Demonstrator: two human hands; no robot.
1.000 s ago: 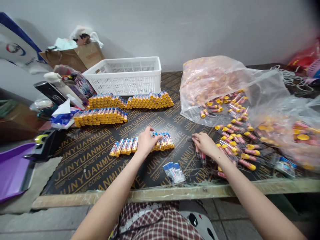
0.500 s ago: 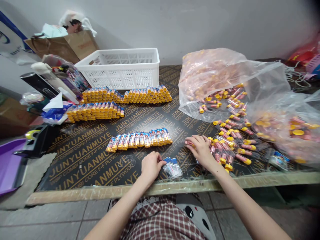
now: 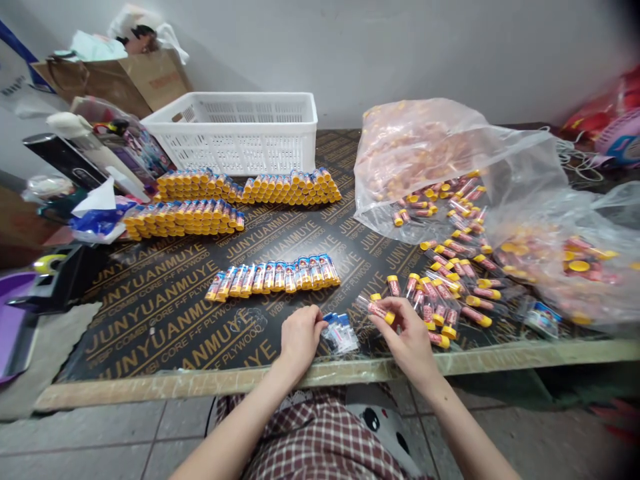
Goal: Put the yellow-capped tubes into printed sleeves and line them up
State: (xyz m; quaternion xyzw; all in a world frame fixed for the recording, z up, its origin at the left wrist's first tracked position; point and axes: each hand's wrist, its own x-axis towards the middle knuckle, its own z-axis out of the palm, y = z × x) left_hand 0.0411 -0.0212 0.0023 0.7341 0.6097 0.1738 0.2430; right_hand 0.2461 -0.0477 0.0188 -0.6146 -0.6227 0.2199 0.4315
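Head view: right hand (image 3: 410,339) holds tube (image 3: 376,309) near front edge (image 3: 175,387).

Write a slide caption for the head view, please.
Right hand holding a capped tube, left hand at small packets near a tube row.

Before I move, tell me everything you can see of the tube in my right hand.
The tube is slim and clear, probably plastic, with something pink-red inside or around it and a yellow cap. Your right hand holds it near the cap, slanted, the clear end pointing away to the left.
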